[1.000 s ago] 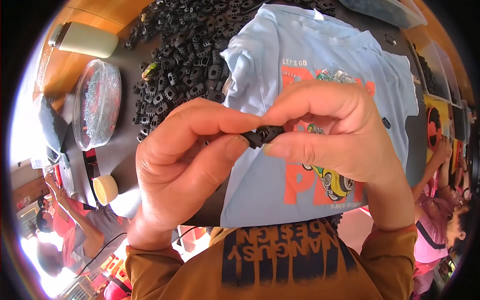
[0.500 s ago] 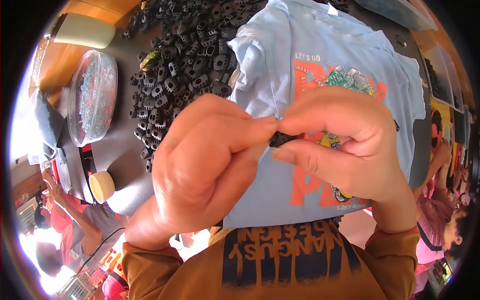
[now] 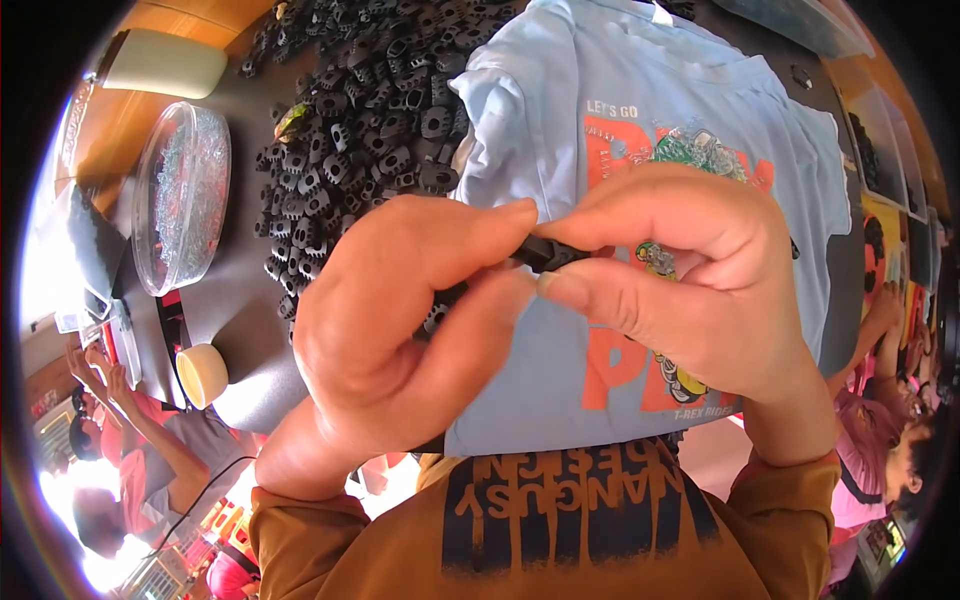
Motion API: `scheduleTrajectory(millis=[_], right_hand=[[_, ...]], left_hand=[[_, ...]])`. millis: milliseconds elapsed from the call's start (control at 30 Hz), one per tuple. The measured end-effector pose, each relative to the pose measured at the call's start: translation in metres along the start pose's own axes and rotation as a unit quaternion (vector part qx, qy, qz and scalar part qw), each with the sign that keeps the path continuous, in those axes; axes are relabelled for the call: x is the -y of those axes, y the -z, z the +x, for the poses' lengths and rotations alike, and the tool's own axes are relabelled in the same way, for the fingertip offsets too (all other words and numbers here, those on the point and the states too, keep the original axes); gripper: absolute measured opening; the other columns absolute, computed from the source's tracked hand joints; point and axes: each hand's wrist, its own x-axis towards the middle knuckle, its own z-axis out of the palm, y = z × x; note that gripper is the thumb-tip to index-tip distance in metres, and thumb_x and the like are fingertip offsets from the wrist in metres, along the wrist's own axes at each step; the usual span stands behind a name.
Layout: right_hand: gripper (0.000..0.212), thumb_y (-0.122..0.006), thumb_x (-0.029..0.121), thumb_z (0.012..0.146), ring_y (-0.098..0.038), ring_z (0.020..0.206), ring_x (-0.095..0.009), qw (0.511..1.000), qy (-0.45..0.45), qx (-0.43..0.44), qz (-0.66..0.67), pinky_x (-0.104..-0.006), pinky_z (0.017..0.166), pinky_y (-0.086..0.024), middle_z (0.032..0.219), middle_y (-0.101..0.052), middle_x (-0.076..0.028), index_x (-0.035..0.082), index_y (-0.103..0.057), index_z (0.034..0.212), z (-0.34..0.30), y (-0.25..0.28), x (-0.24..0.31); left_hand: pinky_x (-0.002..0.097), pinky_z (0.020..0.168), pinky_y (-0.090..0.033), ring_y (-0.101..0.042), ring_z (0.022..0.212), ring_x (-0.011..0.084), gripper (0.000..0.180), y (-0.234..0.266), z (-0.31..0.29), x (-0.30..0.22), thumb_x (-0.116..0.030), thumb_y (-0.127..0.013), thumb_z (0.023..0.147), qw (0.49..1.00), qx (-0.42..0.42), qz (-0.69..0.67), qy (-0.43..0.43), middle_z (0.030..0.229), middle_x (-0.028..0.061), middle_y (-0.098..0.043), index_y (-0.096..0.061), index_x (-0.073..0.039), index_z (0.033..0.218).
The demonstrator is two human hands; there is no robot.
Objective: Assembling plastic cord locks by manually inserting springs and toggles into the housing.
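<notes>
Left hand (image 3: 395, 325), right hand (image 3: 730, 310) — pinching one black piece (image 3: 548, 253).

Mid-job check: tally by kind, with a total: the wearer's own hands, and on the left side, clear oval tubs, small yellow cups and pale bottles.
Own hands: 2 (left hand, right hand)
Clear oval tub: 1
Small yellow cup: 1
Pale bottle: 1
Total: 5
</notes>
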Motion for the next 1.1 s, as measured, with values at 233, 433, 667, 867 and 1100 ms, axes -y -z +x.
scheduleTrajectory(millis=[233,433,667,867,1100], right_hand=[[0.016,-0.073,-0.005,0.079,-0.064,0.072,-0.011,0.983,-0.113,0.007,0.147,-0.0216,0.058,-0.048,0.087,-0.070,-0.010,-0.003,-0.071,0.095,0.000,0.004,0.002],[0.014,-0.073,-0.005,0.079,-0.063,0.072,-0.010,0.967,-0.116,0.033,0.224,-0.0221,0.057,-0.047,0.085,-0.070,-0.009,-0.004,-0.071,0.093,-0.001,0.005,-0.003],[0.011,-0.073,0.005,0.083,-0.059,0.069,-0.005,0.981,-0.045,0.031,0.189,-0.0210,0.058,-0.045,0.078,-0.067,-0.004,-0.003,-0.071,0.091,0.002,0.000,-0.002],[0.016,-0.074,0.012,0.084,-0.058,0.073,-0.004,0.984,0.050,-0.139,0.095,-0.0205,0.064,-0.047,0.082,-0.067,0.000,0.000,-0.070,0.094,0.008,0.025,0.013],[0.041,-0.076,0.023,0.080,-0.061,0.079,-0.012,0.888,0.164,-0.365,-0.227,-0.0256,0.072,-0.047,0.090,-0.068,-0.007,-0.002,-0.065,0.111,0.090,0.204,0.061]], left_hand=[[0.0274,0.061,-0.045,-0.054,0.071,0.0169,0.056,-0.022,0.001,-0.002,0.002,-0.081,0.066,0.979,-0.080,0.162,-0.093,0.095,0.0109,-0.059,-0.057,0.006,0.117],[0.0296,0.052,-0.042,-0.050,0.058,0.0178,0.045,-0.027,0.003,0.008,0.004,-0.077,0.069,0.955,-0.104,0.208,-0.182,0.076,0.0070,-0.055,-0.058,0.004,0.110],[0.0330,0.050,-0.044,-0.055,0.061,0.0213,0.040,-0.025,0.003,0.010,-0.001,-0.082,0.065,0.962,-0.100,0.178,-0.184,0.081,0.0076,-0.058,-0.061,0.003,0.098],[0.0371,0.062,-0.044,-0.055,0.062,0.0216,0.054,-0.015,0.006,0.004,-0.001,-0.080,0.065,0.973,-0.106,0.138,-0.149,0.079,0.0062,-0.060,-0.059,0.007,0.114],[0.0352,0.062,-0.044,-0.054,0.062,0.0224,0.040,-0.015,0.003,0.002,0.003,-0.072,0.062,0.965,-0.011,0.131,-0.227,0.075,0.0054,-0.058,-0.065,0.001,0.101]])
